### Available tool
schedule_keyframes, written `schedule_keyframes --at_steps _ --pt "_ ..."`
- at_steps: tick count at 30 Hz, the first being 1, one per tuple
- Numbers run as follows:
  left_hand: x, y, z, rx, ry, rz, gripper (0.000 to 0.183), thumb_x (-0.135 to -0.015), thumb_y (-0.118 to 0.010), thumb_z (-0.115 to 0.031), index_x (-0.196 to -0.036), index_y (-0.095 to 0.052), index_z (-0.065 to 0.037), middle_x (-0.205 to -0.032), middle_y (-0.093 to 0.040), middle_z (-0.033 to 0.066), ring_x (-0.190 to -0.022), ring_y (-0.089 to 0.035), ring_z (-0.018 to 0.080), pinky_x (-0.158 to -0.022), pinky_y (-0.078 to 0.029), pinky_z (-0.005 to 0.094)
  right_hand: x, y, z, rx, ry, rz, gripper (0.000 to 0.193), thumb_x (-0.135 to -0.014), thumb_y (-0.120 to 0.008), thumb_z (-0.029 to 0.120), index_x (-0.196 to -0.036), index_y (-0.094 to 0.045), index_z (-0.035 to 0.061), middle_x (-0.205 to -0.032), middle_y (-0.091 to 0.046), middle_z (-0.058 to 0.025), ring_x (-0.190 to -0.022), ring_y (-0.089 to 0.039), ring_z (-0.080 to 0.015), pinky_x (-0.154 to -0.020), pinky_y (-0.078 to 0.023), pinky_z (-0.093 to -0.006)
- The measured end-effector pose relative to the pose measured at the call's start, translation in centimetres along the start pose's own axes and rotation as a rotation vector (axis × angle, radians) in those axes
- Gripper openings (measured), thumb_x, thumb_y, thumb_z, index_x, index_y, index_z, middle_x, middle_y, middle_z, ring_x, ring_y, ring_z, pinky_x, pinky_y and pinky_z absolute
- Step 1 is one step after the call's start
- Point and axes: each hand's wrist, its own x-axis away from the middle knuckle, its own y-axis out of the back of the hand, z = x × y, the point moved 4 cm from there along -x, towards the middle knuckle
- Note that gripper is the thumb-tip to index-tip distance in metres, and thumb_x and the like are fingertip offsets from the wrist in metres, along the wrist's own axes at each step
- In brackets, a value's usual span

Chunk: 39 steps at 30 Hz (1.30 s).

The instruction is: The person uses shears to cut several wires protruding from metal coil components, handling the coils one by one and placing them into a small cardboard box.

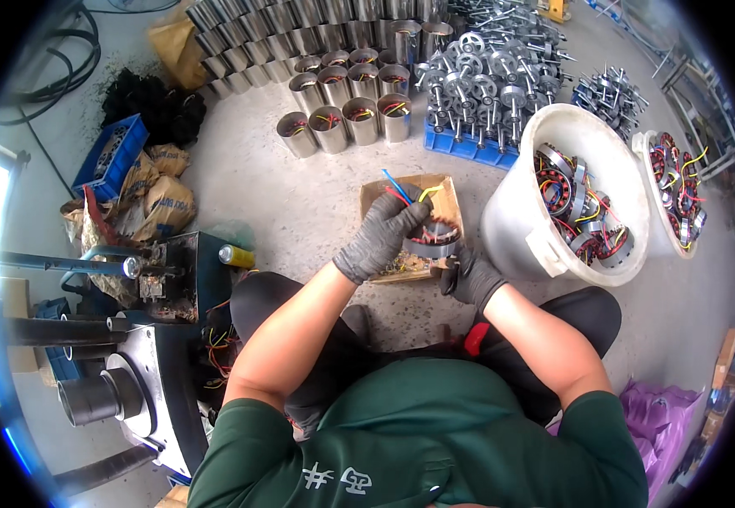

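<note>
My gloved left hand [382, 237] is closed around the wires and upper edge of a motor stator [433, 240], a steel ring with copper-coloured windings. Blue, red and yellow wire ends [396, 184] stick out past its fingers. My gloved right hand [474, 278] is closed at the stator's lower right side. A small dark piece shows by its fingertips, too hidden to name. Below the stator, an open cardboard box [454, 203] with small scraps in it rests on the floor.
A white tub [503, 222] of wired stators stands close on the right, another tub [682, 250] beyond it. Ahead are steel cylinders [328, 135] in rows and shafted metal parts [486, 85] on a blue crate [448, 142]. A machine [164, 381] stands at left.
</note>
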Motion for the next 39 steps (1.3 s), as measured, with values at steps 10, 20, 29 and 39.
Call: schedule_keyframes --at_steps 10,20,29,39 --pt "2.4 0.6 1.5 -0.135 0.241 -0.088 0.027 -0.104 -0.052 -0.020 -0.113 -0.066 0.000 -0.073 -0.053 -0.0050 -0.066 -0.048 0.0051 -0.062 -0.042 0.0221 6.7 -5.7 4.0 0.657 0.828 0.046 0.052 -0.085 -0.068 -0.003 -0.126 -0.039 0.0067 -0.113 -0.066 -0.0151 -0.081 -0.066 -0.0176 -0.069 -0.056 -0.0309" --pt "2.2 -0.1 3.1 -0.035 0.444 -0.039 0.024 -0.101 -0.058 -0.017 -0.116 -0.067 -0.001 -0.091 -0.067 0.0021 -0.085 -0.058 0.0089 -0.079 -0.051 0.0267 9.8 -10.3 6.8 0.715 1.024 0.008 0.040 -0.084 -0.073 0.005 -0.113 -0.046 0.0012 -0.084 -0.067 -0.0113 -0.070 -0.067 -0.0158 -0.066 -0.056 -0.0289" --pt "1.5 2.1 5.4 -0.196 0.361 -0.168 0.020 -0.096 -0.064 -0.014 -0.111 -0.069 -0.001 -0.087 -0.068 0.0007 -0.077 -0.059 0.0099 -0.070 -0.050 0.0268 4.9 -4.3 6.7 0.396 0.531 -0.136 0.035 -0.090 -0.069 0.016 -0.116 -0.048 0.0048 -0.082 -0.067 -0.0152 -0.054 -0.065 -0.0200 -0.047 -0.054 -0.0303" --pt "1.8 3.8 4.7 -0.095 0.382 -0.350 0.018 -0.092 -0.062 -0.006 -0.108 -0.070 -0.003 -0.080 -0.066 0.0010 -0.064 -0.055 0.0091 -0.059 -0.048 0.0261 6.3 -3.2 1.5 0.615 0.389 0.095 0.062 -0.092 -0.071 0.033 -0.143 -0.044 0.0118 -0.083 -0.062 -0.0056 -0.061 -0.060 -0.0137 -0.053 -0.050 -0.0294"
